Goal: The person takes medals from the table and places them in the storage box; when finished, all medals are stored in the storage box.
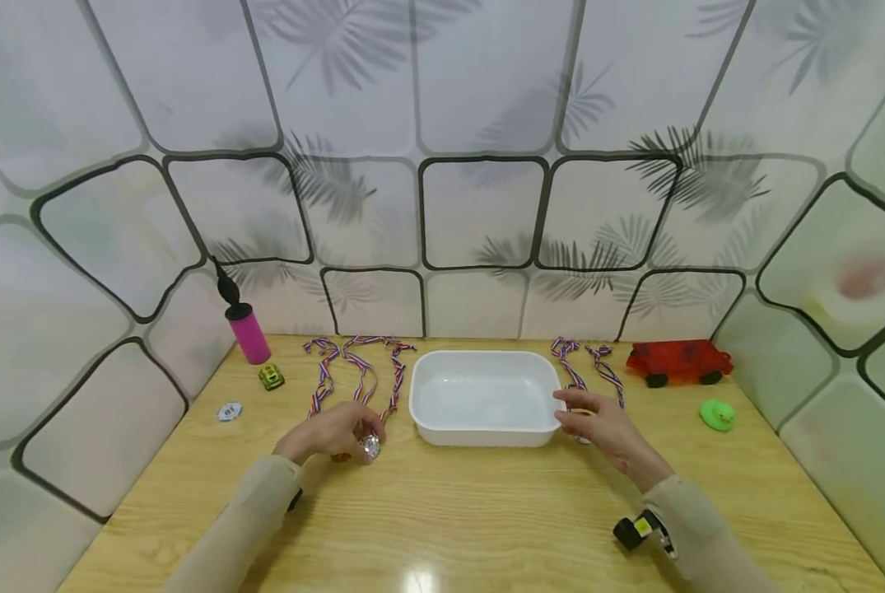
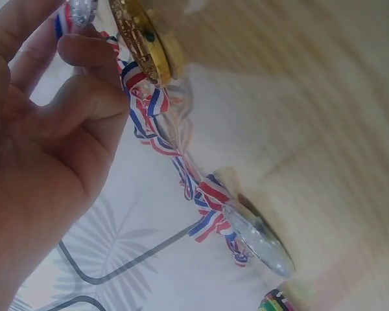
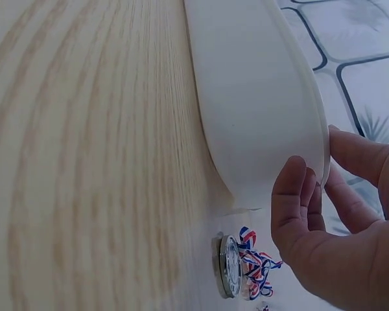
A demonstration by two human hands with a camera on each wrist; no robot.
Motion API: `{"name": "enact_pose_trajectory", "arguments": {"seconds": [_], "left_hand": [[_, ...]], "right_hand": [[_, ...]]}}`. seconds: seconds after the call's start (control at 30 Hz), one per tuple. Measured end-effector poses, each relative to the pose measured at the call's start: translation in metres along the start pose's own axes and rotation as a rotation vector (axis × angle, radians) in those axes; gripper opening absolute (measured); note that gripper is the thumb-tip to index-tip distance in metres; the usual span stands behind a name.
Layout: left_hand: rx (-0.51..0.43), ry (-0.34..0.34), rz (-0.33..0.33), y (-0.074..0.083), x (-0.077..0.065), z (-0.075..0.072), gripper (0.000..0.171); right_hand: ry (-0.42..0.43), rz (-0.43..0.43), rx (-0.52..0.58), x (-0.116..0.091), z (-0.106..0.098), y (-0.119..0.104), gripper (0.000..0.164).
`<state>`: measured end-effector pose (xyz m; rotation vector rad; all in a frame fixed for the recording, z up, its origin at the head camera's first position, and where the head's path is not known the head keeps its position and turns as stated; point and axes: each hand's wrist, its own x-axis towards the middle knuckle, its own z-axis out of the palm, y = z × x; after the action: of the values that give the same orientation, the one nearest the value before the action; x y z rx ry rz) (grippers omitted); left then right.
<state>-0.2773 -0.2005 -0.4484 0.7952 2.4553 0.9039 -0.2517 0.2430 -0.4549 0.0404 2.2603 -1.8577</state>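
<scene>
My left hand [image 1: 338,430] pinches a silver medal [image 1: 370,446] in its fingertips, low over the table. Close beside it lies a gold medal [image 2: 139,39], and farther off another silver medal [image 2: 256,240]; striped red, white and blue ribbons [image 2: 157,123] trail from the medals. In the middle stands a white basin [image 1: 486,436] with nothing seen inside. My right hand [image 1: 605,428] holds the basin's right end, thumb and fingers at the rim. Below that hand, in the right wrist view, a silver medal [image 3: 230,265] rests by its bunched ribbon [image 3: 256,262].
At the left are a pink pump [image 1: 249,333] with a black top, a small yellow toy car [image 1: 271,377] and a round chip [image 1: 230,411]. A red toy car [image 1: 679,362] and a green rubber duck [image 1: 718,415] sit at the right. A patterned wall [image 1: 479,214] encloses the table [image 1: 442,511].
</scene>
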Motion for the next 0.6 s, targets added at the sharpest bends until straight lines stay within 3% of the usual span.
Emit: {"name": "enact_pose_trajectory", "arguments": {"seconds": [0.23,0.4,0.6], "left_hand": [[0.001,0.027,0.014,0.0037,0.0003,0.0025,0.017],[0.024,0.063,0.063,0.004,0.0024,0.0018,0.01],[-0.042,0.15,0.07,0.0052,0.0056,-0.0061,0.021]], "right_hand": [[0.01,-0.003,0.0,-0.001,0.0005,0.0002,0.05],[0.013,0.009,-0.012,-0.0011,0.0016,0.0002,0.049],[0.027,0.009,-0.022,-0.0016,0.0021,-0.0007,0.047]]}}
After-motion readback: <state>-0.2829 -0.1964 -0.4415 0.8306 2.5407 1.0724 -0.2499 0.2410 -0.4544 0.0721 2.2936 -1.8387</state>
